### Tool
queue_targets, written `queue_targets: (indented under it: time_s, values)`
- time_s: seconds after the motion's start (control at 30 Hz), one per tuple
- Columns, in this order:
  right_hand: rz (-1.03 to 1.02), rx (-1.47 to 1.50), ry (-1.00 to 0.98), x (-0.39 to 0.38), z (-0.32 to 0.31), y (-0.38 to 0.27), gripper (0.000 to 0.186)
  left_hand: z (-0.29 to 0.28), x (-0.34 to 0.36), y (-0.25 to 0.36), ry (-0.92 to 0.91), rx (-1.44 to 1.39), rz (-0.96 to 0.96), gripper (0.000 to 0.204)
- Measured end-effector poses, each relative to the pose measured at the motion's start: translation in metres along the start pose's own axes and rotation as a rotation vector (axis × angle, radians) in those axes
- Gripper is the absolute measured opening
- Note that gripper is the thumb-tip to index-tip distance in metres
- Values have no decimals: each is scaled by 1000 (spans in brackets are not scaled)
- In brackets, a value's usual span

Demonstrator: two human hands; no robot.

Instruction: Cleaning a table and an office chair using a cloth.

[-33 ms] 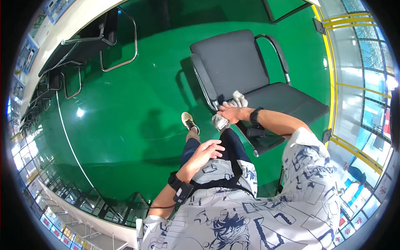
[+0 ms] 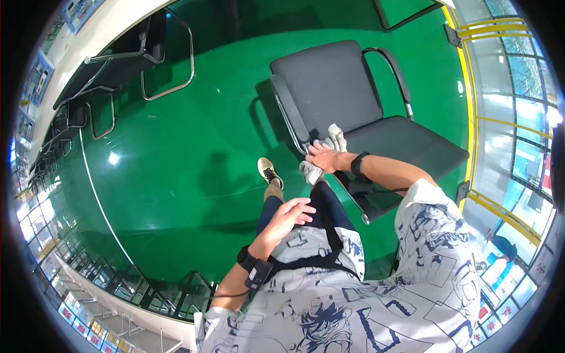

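Note:
A pale grey-white cloth [image 2: 336, 137] lies under and around my right hand [image 2: 323, 157], at the front end of the left armrest of a black chair [image 2: 329, 88]. One bunched part sticks up past the fingers, and more pale fabric shows below the hand. My right hand is closed over the cloth, pressing it against the chair; its fingertips are partly hidden. Over my lap hovers my left hand [image 2: 288, 219], fingers loosely stretched and nothing in them. Both wrists carry dark bands.
Behind the seat [image 2: 400, 147] runs a yellow rail [image 2: 468, 112] beside a glass wall. Several dark chairs with metal frames [image 2: 168, 59] line a long pale table [image 2: 76, 44] at the left. My beige shoe [image 2: 268, 167] stands on the green floor [image 2: 194, 176].
The chair appears shifted very slightly to the right. My right fingers are spread a little more over the cloth, whose upper end has moved slightly. My left hand stays nearly where it was.

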State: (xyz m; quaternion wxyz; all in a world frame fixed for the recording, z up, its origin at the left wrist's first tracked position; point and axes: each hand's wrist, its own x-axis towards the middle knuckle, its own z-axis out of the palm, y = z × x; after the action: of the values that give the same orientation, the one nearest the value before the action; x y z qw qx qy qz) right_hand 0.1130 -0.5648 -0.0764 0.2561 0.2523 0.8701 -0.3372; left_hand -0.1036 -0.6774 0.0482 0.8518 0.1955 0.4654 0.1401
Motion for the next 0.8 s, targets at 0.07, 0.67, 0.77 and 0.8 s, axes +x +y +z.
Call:
queue_targets:
  time_s: [0.07, 0.67, 0.77, 0.8]
  values:
    - [308, -15, 492, 37, 46, 15, 46, -15, -1, -2, 44, -54, 5, 37]
    - [931, 985, 667, 51, 33, 8, 41, 9, 24, -5, 148, -226, 74, 34]
    - [635, 1187, 1072, 46, -24, -15, 51, -1, 26, -1, 162, -291, 32, 36]
    - [664, 994, 1102, 52, -21, -1, 57, 1, 34, 2, 139, -290, 33, 37]
